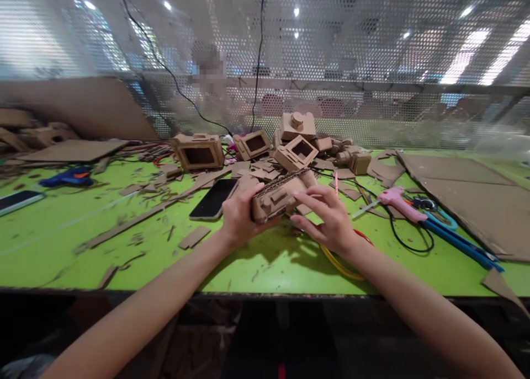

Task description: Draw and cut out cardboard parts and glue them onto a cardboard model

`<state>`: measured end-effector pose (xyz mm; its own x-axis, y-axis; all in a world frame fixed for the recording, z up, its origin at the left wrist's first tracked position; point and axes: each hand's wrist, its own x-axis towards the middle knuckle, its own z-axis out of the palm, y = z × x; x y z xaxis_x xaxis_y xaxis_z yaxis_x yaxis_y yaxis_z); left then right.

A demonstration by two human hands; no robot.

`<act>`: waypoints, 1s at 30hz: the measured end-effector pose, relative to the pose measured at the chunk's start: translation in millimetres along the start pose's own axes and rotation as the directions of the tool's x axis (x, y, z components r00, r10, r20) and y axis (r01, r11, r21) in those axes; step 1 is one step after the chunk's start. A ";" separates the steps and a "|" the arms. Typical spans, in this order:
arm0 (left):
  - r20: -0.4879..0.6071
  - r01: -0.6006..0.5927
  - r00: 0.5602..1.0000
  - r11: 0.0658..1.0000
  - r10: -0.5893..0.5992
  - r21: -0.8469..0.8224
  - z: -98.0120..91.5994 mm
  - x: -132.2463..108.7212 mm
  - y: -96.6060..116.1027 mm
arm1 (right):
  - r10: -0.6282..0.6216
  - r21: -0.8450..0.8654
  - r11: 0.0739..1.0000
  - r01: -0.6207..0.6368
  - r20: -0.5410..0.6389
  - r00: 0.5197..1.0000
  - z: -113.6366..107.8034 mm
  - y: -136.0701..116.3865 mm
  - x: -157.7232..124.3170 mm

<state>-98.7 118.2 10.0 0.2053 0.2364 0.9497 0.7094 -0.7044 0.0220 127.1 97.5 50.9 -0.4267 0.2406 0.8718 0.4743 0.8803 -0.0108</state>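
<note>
A brown cardboard camera model is held tilted above the green table, at the middle of the view. My left hand is wrapped round its left end, with fingers above and below it. My right hand is at the model's right end, its fingers apart and the index fingertip touching the cardboard. Behind it lie more cardboard camera models, among them a boxy one at the left and one with a round knob on top of the pile.
The green table bears cardboard scraps. A black phone lies left of my left hand. To the right are a pink glue gun, a blue tool and large cardboard sheets. A blue glue gun rests far left.
</note>
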 end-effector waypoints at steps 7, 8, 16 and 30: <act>-0.016 -0.167 0.985 0.975 0.171 0.146 -2.2 7.6 3.2 | 0.206 0.099 0.975 -0.200 -0.053 0.977 9.1 -5.1 1.2; -0.003 -0.184 0.982 0.968 0.187 0.169 -2.7 8.8 4.0 | 0.238 0.115 0.966 -0.232 -0.047 0.970 10.3 -5.4 1.1; 0.055 -0.207 0.978 0.943 0.199 0.259 -4.1 13.0 8.0 | 0.387 0.220 0.901 -0.374 -0.017 0.922 15.3 -3.2 -1.0; 0.137 -0.249 0.966 0.928 0.218 0.277 -4.6 11.4 13.6 | 0.371 0.188 0.915 -0.358 -0.035 0.928 15.8 0.4 0.3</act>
<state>-89.8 108.2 22.5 0.4452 0.1660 0.8799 0.7943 -0.5268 -0.3025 115.0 104.4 43.4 -0.1934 0.5353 0.8223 0.4420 0.7957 -0.4140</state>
